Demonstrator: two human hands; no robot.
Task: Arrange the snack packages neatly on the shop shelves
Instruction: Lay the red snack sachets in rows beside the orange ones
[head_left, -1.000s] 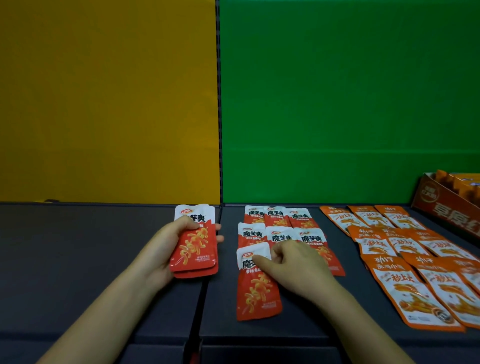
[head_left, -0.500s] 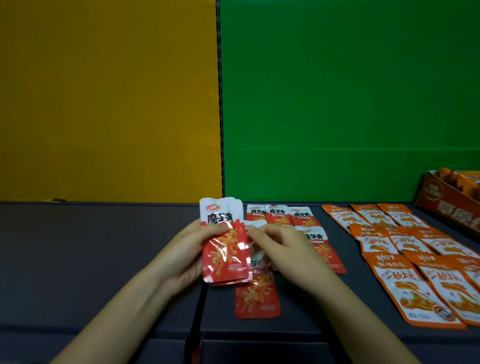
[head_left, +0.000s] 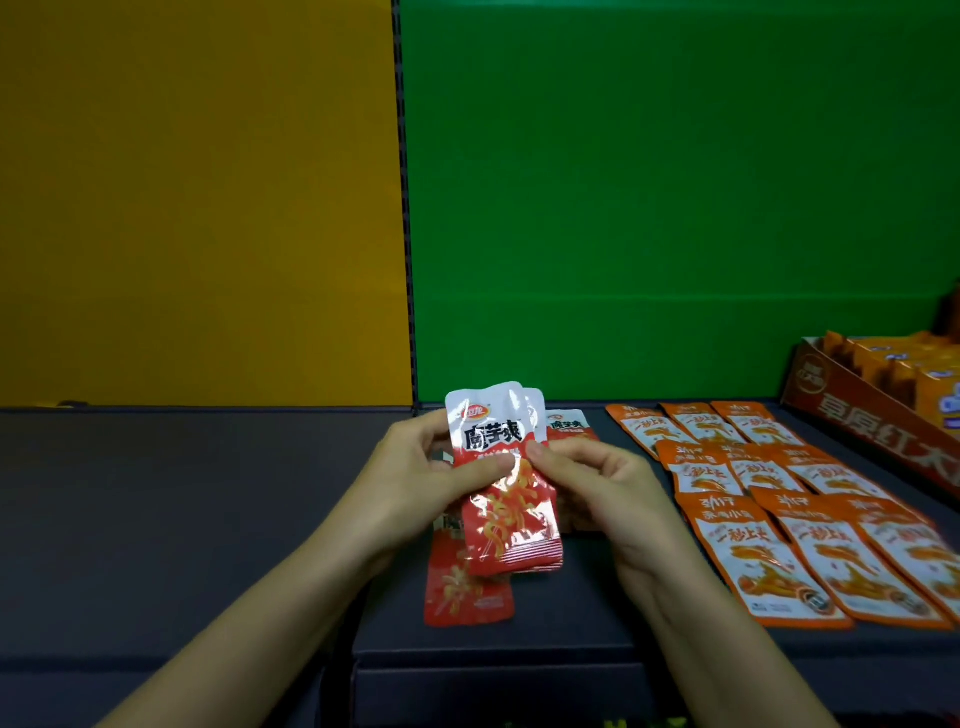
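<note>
we see the stack of red packets (head_left: 498, 483) held upright above the shelf (head_left: 208, 519) — the left hand (head_left: 426, 488) and right hand (head_left: 613, 488) clamp its edges, thumbs on the front. at least two in the stack; one flat red packet (head_left: 467, 592) beneath, one rear packet (head_left: 571, 426) behind; nine orange packets (head_left: 748, 551) to the right.

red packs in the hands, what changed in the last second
The left hand carried its stack of red packs right and up, from beside the rows to above them. The right hand let go of the front red pack lying on the shelf and rose to pinch the stack. That front red pack, the orange packs and the box at right stayed put.
</note>
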